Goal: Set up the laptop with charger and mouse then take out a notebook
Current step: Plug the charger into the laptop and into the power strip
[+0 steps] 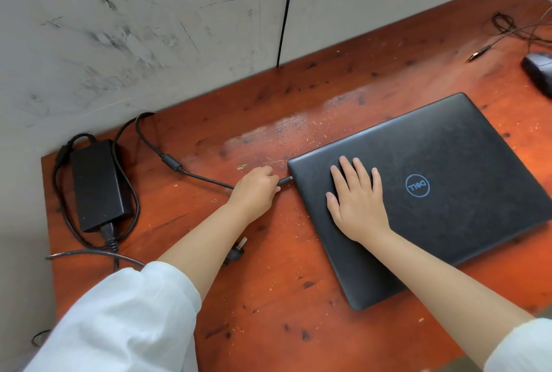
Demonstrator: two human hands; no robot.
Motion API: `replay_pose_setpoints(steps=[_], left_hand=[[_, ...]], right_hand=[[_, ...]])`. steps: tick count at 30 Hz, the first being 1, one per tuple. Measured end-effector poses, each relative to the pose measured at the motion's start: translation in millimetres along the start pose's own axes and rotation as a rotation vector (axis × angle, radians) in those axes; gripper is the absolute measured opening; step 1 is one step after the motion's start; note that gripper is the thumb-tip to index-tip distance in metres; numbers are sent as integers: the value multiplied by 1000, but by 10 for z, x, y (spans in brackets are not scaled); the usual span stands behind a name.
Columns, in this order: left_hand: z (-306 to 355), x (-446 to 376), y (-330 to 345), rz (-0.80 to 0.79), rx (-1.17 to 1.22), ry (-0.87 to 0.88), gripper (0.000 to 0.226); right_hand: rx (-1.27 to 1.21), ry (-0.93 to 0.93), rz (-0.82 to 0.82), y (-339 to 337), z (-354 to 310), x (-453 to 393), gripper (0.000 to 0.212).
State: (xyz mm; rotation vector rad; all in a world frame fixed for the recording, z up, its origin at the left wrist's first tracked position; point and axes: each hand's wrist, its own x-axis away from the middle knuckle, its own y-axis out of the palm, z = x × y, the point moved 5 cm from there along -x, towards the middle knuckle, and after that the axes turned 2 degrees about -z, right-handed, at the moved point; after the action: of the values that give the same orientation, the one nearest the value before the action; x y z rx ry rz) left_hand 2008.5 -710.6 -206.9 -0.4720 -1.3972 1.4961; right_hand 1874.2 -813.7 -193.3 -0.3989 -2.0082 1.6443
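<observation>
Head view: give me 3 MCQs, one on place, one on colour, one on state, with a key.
1. Where does the charger brick lie?
A) left of the laptop
B) on the laptop
C) beside the mouse

2. What colour is the laptop's logo?
A) red
B) blue
C) white

3. What state is the laptop lid in?
A) open
B) closed
C) removed

Key: 1 A, the brick sits at the table's left end. 2 B, the ring is blue. 3 B, the right hand lies flat on the lid while the left hand pinches the plug at its edge.
</observation>
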Motion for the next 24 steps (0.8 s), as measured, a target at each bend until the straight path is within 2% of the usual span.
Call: replay_pose_setpoints(steps=[13,17,20,24], left_hand=[[65,-19,25,28,-38,47,28],[224,68,-116,103,-71,128,8],[269,82,-157,158,-87,97,32],[301,77,-151,197,-111,133,35]], right_hand=[[74,-19,-6,11,-13,-14,50],[82,-26,9,19,-14,-14,48],[76,-22,22,15,-14,-6,51],[64,-32,67,24,1,-17,49]])
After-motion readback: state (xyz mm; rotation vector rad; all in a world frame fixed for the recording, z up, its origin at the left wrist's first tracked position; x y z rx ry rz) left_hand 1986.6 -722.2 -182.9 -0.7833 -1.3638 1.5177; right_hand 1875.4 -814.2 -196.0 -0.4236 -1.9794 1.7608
